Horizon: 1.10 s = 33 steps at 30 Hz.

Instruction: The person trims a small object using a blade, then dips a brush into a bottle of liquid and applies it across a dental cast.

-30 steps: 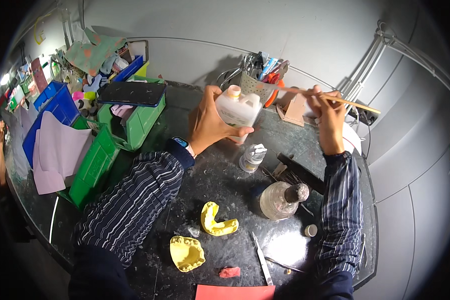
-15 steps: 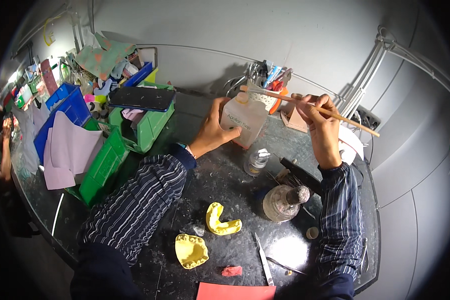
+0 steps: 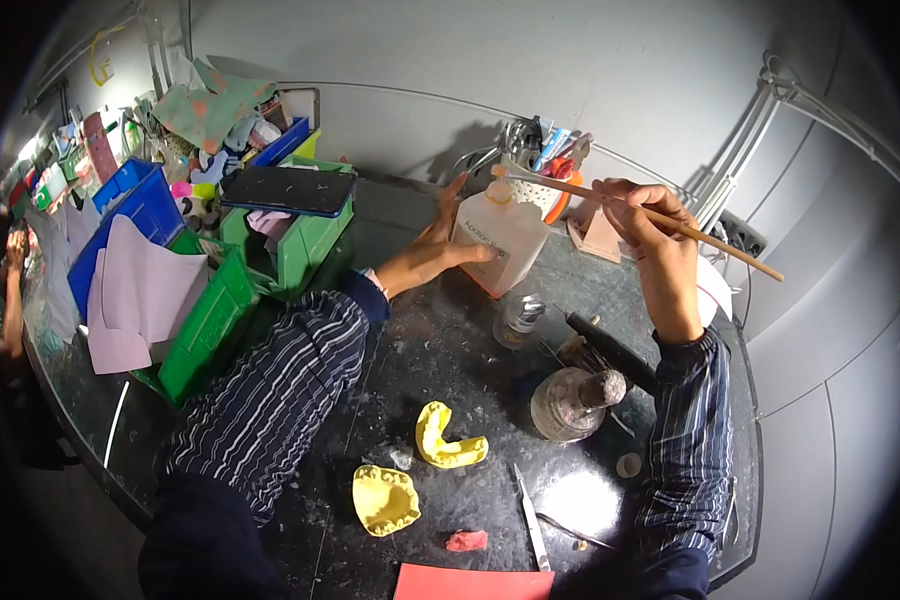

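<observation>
My left hand (image 3: 440, 247) grips a translucent plastic bottle (image 3: 515, 232) from the left, thumb across its front, index finger raised beside the neck. My right hand (image 3: 652, 235) holds a long wooden-handled brush (image 3: 730, 252) nearly level, its head just over or at the bottle's mouth; which, I cannot tell. Below them stand a small clear jar (image 3: 520, 322) and a squat glass vessel (image 3: 560, 405) with a crusted top. Nearer me lie two yellow dental models (image 3: 448, 445) (image 3: 383, 498), a red lump (image 3: 466, 540), a knife (image 3: 530, 515) and a red sheet (image 3: 475, 582).
Green bins (image 3: 190, 340) and blue bins (image 3: 120, 200) with pink sheets fill the left. A tool cup (image 3: 545, 195), pink pieces (image 3: 595, 240) and a lamp arm (image 3: 745, 130) stand at the back right. At the far left edge, another person's arm (image 3: 12, 300) shows.
The bottle has shifted slightly right, with my left index finger now lifted off it. My right hand has moved a little right and down, the brush still at the bottle's mouth.
</observation>
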Each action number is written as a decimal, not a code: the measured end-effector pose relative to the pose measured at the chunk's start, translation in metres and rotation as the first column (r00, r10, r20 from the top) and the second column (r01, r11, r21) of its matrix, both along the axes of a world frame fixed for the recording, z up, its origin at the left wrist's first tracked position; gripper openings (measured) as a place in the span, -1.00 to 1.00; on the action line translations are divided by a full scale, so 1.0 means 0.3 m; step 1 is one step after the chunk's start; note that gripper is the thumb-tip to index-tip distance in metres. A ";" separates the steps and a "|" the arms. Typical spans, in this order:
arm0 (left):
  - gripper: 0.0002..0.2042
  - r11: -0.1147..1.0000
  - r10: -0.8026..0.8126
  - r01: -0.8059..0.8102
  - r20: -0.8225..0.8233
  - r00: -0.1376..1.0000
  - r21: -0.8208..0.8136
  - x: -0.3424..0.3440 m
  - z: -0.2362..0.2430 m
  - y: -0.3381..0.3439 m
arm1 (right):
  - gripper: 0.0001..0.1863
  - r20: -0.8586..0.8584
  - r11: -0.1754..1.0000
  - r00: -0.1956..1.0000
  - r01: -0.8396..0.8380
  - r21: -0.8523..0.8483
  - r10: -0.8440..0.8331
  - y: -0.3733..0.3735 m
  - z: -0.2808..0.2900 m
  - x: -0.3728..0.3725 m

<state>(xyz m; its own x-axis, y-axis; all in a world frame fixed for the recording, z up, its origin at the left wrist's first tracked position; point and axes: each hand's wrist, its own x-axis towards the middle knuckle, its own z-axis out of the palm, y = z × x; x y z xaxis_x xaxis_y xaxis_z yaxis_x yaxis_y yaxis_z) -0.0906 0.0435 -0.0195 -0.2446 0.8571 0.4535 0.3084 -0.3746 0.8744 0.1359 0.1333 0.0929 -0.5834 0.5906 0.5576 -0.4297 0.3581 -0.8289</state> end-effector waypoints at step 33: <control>-0.24 0.994 -0.060 0.062 -0.024 0.998 0.088 0.016 -0.052 0.027 | -0.84 0.115 0.537 0.938 0.085 0.839 -0.328 -0.215 0.009 0.017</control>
